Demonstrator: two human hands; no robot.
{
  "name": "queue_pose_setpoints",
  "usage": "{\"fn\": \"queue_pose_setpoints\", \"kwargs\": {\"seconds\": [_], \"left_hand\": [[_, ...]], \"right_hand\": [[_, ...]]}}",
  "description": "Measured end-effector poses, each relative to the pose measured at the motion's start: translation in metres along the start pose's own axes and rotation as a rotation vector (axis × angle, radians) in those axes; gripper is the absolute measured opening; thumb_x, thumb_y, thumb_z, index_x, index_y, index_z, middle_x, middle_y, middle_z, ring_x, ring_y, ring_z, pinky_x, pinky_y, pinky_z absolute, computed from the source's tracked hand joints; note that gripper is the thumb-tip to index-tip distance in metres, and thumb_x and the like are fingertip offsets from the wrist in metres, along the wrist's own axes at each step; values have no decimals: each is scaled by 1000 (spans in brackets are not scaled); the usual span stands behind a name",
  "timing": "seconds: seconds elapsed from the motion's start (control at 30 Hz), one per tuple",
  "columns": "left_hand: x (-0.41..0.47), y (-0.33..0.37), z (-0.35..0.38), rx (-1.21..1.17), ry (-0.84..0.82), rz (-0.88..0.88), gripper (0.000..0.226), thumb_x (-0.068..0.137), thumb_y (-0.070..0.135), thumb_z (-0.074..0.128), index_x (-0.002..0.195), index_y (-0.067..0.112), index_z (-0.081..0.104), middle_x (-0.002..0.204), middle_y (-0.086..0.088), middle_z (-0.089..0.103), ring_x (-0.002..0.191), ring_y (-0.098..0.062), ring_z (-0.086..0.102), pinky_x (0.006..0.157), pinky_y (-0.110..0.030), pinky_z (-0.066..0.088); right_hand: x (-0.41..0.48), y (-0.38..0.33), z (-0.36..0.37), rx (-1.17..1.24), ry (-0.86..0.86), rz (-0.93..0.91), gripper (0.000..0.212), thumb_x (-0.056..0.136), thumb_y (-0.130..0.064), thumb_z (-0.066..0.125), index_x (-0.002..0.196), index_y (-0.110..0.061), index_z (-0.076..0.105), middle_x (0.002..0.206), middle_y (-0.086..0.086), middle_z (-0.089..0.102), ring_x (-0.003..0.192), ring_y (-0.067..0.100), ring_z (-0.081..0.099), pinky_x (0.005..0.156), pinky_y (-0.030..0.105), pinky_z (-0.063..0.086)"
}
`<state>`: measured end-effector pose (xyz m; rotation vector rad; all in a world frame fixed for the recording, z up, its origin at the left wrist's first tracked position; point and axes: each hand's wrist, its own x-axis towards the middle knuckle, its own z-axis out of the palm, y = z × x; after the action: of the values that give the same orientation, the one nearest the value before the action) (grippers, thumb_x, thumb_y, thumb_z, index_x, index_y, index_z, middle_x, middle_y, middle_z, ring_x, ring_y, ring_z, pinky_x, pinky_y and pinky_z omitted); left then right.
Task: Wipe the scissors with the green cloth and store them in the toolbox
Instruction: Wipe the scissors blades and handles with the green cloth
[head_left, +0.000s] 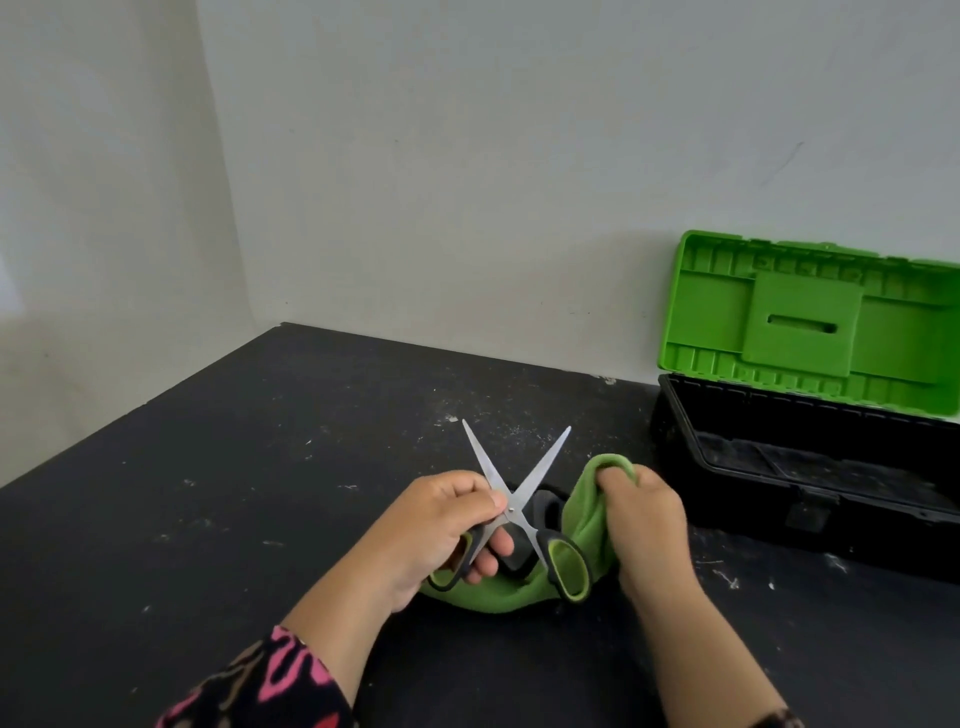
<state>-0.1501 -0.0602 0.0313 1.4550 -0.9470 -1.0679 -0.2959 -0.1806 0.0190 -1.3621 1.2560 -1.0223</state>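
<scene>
My left hand (441, 525) grips the scissors (519, 499) near the pivot and one black-and-green handle. The steel blades are spread wide in an X, pointing away from me. My right hand (647, 525) clutches the bunched green cloth (584, 519), just right of the scissors' other handle; part of the cloth hangs down to the table under the scissors. The toolbox (800, 467) stands at the right with its green lid (810, 322) raised against the wall and its black body open.
The black table (260, 467) is scuffed with white specks and meets grey walls at the back and left. The toolbox's front wall lies close to my right hand.
</scene>
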Motion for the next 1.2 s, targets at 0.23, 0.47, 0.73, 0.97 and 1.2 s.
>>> {"fn": "queue_pose_setpoints", "kwargs": {"seconds": [0.23,0.47,0.73,0.97,1.2], "left_hand": [[4,-3,2,8,106,-28,20,92,17,56,74,13,63,63,-7,68,50,-17,58,47,-27,45],[7,-5,1,1,196,-19,21,91,14,54,71,11,60,61,-7,66,47,-16,56,45,-26,44],[8,-8,8,83,146,2,21,91,14,54,71,11,61,57,-4,63,42,-14,50,42,-23,39],[8,-8,9,77,177,27,22,91,13,53,69,11,59,55,-4,61,41,-14,49,41,-23,38],[9,-10,9,86,191,21,23,90,13,54,67,13,58,54,-4,61,41,-13,48,41,-23,37]], "right_hand": [[-25,-4,13,49,-301,-123,17,79,-14,64,65,-10,55,57,5,47,55,17,44,49,28,36],[-35,0,17,-192,-398,-417,13,88,-23,58,81,-18,68,81,-5,63,76,3,58,70,19,46],[-28,4,22,-508,-163,-669,14,85,-21,64,72,-22,59,74,-8,53,70,7,52,59,15,39],[-30,3,25,-508,-200,-664,17,83,-21,65,67,-23,58,71,-11,50,66,9,51,56,18,40],[-31,6,24,-504,-249,-656,15,82,-19,65,68,-21,60,71,-11,49,68,9,51,56,17,40]]}}
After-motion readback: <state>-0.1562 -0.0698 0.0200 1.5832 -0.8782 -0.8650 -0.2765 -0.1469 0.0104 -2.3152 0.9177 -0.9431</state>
